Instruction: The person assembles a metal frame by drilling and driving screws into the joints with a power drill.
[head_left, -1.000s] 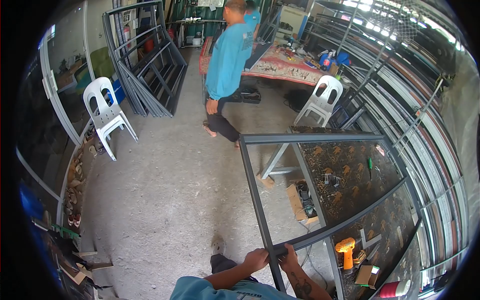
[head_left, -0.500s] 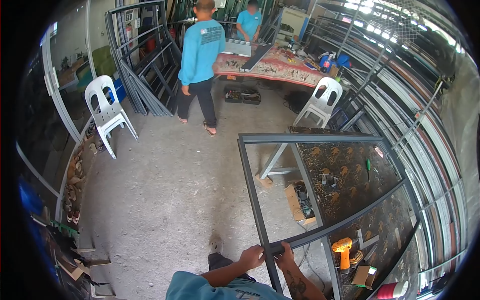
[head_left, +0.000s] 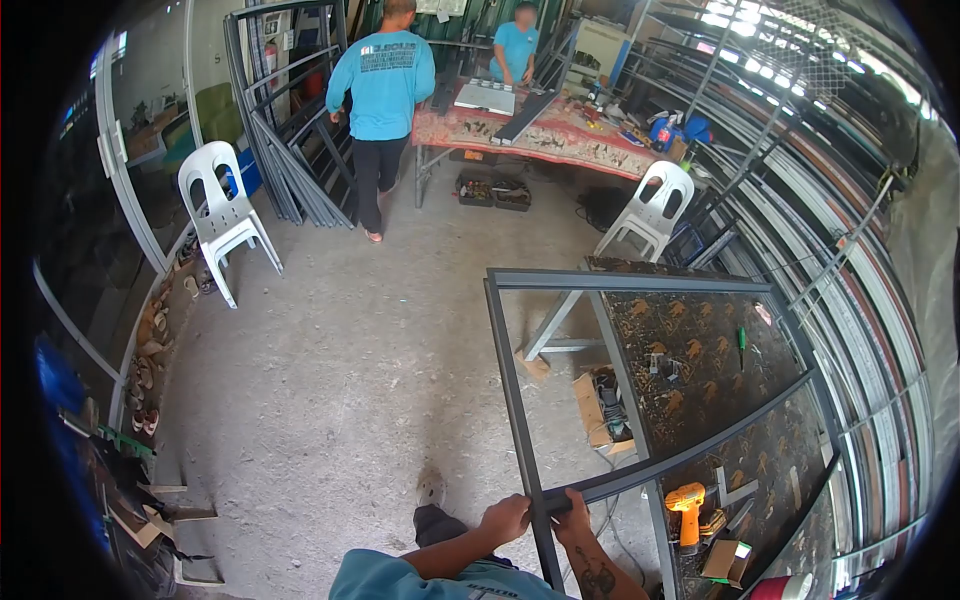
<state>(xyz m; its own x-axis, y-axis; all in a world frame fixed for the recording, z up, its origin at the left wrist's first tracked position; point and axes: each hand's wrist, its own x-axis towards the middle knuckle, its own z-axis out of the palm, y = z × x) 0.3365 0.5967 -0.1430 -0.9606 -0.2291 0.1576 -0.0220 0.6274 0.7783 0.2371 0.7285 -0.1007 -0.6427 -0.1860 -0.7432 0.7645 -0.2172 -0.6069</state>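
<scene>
A dark grey metal frame (head_left: 517, 410) with a crossbar (head_left: 665, 462) lies partly across the worktable (head_left: 715, 385), its near corner jutting out over the floor. My left hand (head_left: 506, 520) is closed at the outer side bar, right by the joint with the crossbar. Just across that bar, my right hand (head_left: 573, 515) is wrapped around the end of the crossbar. An orange cordless drill (head_left: 687, 515) rests on the table to the right of my hands. Near it are a small open cardboard box (head_left: 727, 562) and a metal square (head_left: 735, 490).
A green-handled screwdriver (head_left: 742, 345) lies farther up the table. Beneath stands a box of tools (head_left: 603, 410). Two people in blue shirts are by a red-covered table (head_left: 560, 145). White chairs (head_left: 222, 220) stand left and right; metal bars (head_left: 840, 260) fill the right-hand rack.
The nearer person in blue has walked farther away, toward the back left. My view has shifted slightly; both hands keep their places on the frame.
</scene>
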